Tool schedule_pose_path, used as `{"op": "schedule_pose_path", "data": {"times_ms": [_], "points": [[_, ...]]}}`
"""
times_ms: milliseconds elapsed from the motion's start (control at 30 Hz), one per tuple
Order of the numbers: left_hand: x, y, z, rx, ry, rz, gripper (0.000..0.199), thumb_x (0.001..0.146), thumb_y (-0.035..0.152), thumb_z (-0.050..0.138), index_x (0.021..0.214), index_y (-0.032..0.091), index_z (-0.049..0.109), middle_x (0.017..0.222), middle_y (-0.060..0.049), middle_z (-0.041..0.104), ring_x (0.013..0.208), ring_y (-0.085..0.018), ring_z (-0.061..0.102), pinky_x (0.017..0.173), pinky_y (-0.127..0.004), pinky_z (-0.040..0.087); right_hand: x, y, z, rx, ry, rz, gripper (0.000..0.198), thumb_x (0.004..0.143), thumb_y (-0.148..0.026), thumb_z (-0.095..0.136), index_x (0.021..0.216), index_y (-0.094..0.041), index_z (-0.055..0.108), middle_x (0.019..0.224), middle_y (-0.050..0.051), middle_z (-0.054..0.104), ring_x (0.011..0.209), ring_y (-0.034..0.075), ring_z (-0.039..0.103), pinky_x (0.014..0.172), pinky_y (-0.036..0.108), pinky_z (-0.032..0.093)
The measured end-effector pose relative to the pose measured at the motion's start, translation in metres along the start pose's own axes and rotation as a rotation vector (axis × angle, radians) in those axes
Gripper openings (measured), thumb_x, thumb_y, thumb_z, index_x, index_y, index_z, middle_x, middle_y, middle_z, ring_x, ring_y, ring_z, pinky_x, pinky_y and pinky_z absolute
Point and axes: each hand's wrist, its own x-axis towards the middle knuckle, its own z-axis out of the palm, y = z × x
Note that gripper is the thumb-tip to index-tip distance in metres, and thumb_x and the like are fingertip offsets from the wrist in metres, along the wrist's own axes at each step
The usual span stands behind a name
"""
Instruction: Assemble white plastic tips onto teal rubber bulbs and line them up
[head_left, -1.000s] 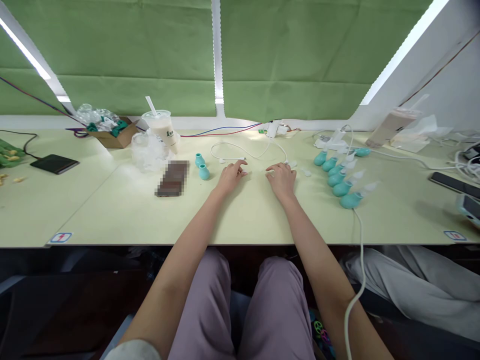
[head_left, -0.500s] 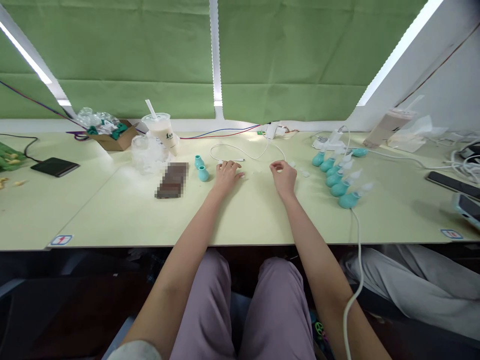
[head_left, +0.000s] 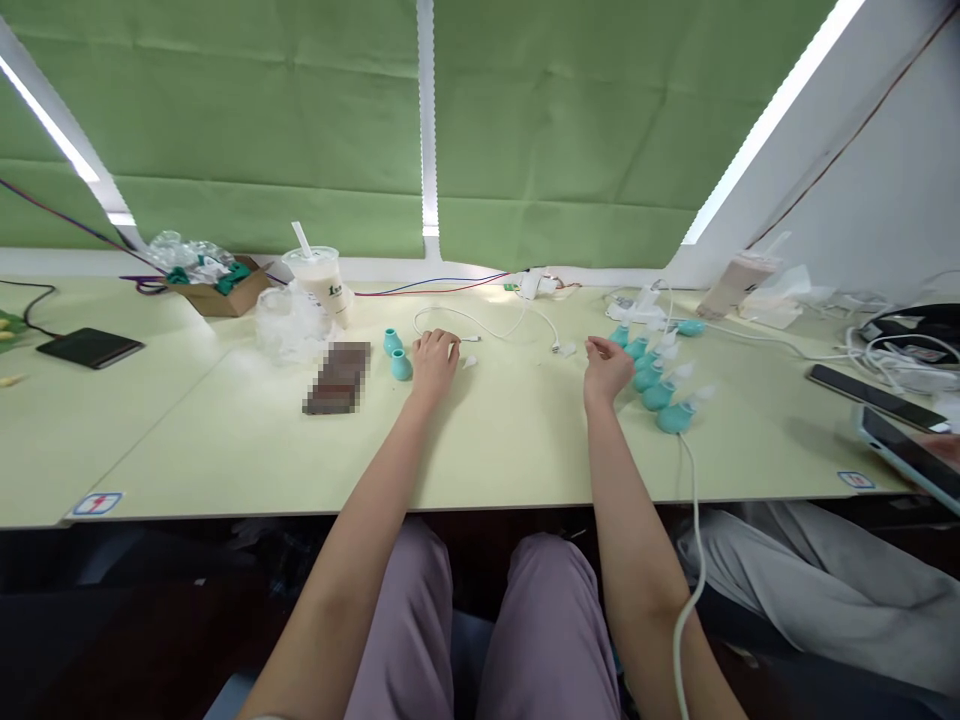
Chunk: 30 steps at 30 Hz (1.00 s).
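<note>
My left hand (head_left: 435, 367) is palm down on the table with its fingers loosely spread, holding nothing I can see. Right beside it stand two small teal rubber bulbs (head_left: 401, 366), their necks bare. A small translucent nozzle (head_left: 470, 362) lies just right of its fingers. My right hand (head_left: 607, 372) is closed in a pinch; whatever may be between the fingertips is hidden. It is close to a row of several teal bulbs (head_left: 658, 397) with clear pointed nozzles, and partly covers the far ones. Another translucent piece (head_left: 568, 350) lies left of it.
A white cable (head_left: 495, 325) loops behind my hands. At left are a lidded drink cup (head_left: 319, 275), a plastic bag (head_left: 289, 325), a cardboard box (head_left: 229, 297) and a pixelated dark object (head_left: 337, 378). Phones (head_left: 870, 395) and another person's hand (head_left: 943, 448) are at right.
My right hand has moved right, from the middle of the table to the row of bulbs. My left hand has shifted slightly left toward the two loose bulbs. The view has tilted a little.
</note>
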Motion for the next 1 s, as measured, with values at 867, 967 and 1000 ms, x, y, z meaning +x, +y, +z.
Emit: {"op": "schedule_pose_path", "data": {"times_ms": [867, 967, 1000], "points": [[-0.004, 0.031, 0.015, -1.251, -0.495, -0.263, 0.041, 0.081, 0.053, 0.055, 0.089, 0.015, 0.069, 0.090, -0.008, 0.069, 0.080, -0.014, 0.058, 0.072, -0.027, 0.040, -0.070, -0.083, 0.026, 0.448, -0.675, -0.422, 0.013, 0.082, -0.025, 0.057, 0.079, -0.025, 0.069, 0.104, 0.002, 0.071, 0.102, 0.019, 0.063, 0.094, 0.036, 0.046], [-0.008, 0.030, 0.019, -1.455, -0.495, -0.369, 0.037, 0.066, 0.048, 0.073, 0.086, 0.016, 0.069, 0.087, -0.006, 0.067, 0.082, -0.013, 0.058, 0.072, -0.025, 0.039, -0.084, -0.086, 0.030, 0.539, -0.721, -0.377, 0.014, 0.079, -0.023, 0.058, 0.078, -0.026, 0.071, 0.105, 0.001, 0.071, 0.104, 0.019, 0.064, 0.094, 0.036, 0.047], [-0.008, 0.030, 0.020, -1.492, -0.484, -0.412, 0.037, 0.063, 0.045, 0.076, 0.085, 0.017, 0.069, 0.086, -0.006, 0.067, 0.083, -0.013, 0.058, 0.072, -0.025, 0.040, -0.086, -0.086, 0.030, 0.553, -0.724, -0.361, 0.013, 0.079, -0.024, 0.059, 0.078, -0.027, 0.071, 0.106, 0.001, 0.071, 0.105, 0.019, 0.063, 0.095, 0.036, 0.047]]}}
